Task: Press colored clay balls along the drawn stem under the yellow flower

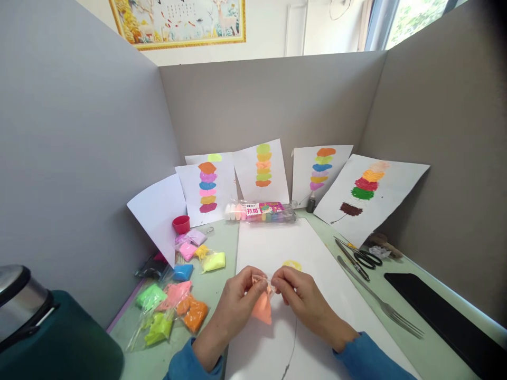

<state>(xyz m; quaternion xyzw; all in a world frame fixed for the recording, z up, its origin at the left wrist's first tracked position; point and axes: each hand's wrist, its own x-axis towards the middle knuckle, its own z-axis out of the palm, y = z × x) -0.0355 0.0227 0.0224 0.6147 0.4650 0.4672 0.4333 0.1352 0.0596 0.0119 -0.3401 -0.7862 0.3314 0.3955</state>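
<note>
From where I stand, both hands are closed around one small thing: a peach-orange packet [262,310]. It hangs between them, above the white sheet [253,240] that covers the middle of the table [216,285]. The left hand [246,294] grips the packet's upper side between thumb and fingers. The right hand [299,294] pinches what looks like the clear plastic at its top edge; its fingertips partly hide the exact hold.

To work that plastic well, I'd keep the left grip steady but light, since the filling looks soft and a hard squeeze could push it up into the opening. The right grip should take only film and draw it sideways in small pulls; a sudden tug might split the bag. Staying over the sheet seems wise, in case anything drops.

Left of the grip lie more bags, among them an orange bag [196,316] and a pale yellow bag [214,262]. If the film resists, the scissors [361,255] are right of the grip, beyond the fork [382,303].
</note>
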